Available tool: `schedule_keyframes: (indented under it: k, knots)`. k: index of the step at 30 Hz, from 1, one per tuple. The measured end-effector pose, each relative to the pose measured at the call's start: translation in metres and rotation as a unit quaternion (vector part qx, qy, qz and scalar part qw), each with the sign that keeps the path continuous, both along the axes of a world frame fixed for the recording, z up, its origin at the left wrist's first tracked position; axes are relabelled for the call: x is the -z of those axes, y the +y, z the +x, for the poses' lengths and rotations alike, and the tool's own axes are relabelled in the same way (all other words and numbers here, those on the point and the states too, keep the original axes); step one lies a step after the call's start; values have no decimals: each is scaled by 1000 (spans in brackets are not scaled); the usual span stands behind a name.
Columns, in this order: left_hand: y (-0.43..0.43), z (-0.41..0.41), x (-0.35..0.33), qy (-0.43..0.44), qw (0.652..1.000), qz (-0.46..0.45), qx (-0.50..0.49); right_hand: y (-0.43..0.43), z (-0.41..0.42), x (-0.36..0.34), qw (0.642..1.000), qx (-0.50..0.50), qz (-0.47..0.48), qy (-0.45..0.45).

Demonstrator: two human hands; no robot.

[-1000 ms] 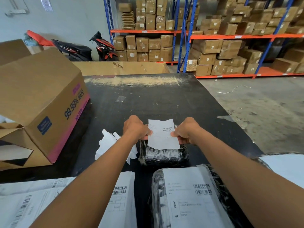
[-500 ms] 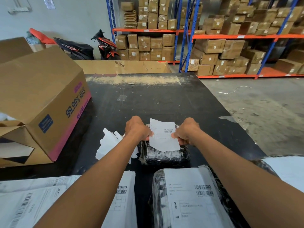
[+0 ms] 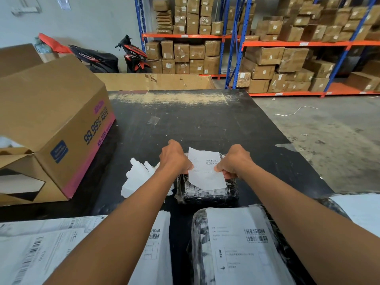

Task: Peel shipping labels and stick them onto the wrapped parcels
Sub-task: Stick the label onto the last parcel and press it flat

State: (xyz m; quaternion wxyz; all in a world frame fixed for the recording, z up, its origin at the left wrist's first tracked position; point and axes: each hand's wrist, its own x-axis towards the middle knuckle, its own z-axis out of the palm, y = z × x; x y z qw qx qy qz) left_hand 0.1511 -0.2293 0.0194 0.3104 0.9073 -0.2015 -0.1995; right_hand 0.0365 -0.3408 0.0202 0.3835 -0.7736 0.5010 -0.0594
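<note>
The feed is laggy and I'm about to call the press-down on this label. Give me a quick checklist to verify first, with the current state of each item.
1. Both hands grip the label: ok. The left hand and right hand pinch the label at its side edges.
2. Label over the small parcel: ok.
3. Barcode facing up: ok.
4. Backing peeled off: cannot tell; the underside is hidden.
5. Label stuck flat: cannot tell; its far left corner seems to overhang the parcel.
6. Paper scraps out of the way: ok; they lie left of the parcel, away from the label.
</note>
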Motion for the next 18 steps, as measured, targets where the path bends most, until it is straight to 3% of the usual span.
schedule_keyframes:
  k: [11,18]
  knots:
    - [4,0,0,-108,989,67,73,-6,-11,0,999,-21,-18,43]
    - [16,7,18,-122,988,47,83,-8,-14,0,999,-18,15,43]
